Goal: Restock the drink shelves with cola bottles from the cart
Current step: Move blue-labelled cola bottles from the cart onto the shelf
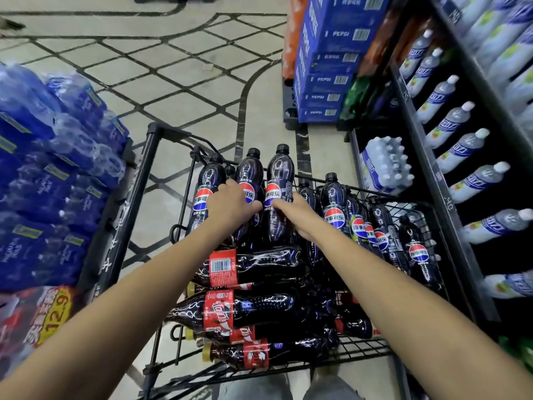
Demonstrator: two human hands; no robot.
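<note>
glossy plastic bottles (279, 194), black wire cart (184, 194)

Blue shrink-wrapped bottle packs (52, 168) at left, stacked blue Pepsi cartons (326, 67) ahead, yellow price tag (54, 316), patterned tiled floor (173, 67)

The left hand (230, 206) covers part of the label on the middle bottle (250, 171). The fingers of the right hand (298, 216) are hidden behind the right bottle (279, 174). What lies under the top layer in the cart (153, 157) cannot be seen. The water packs (43, 168) are blurred and cut by the left edge. The shelves (432, 157) run off the right edge.
</note>
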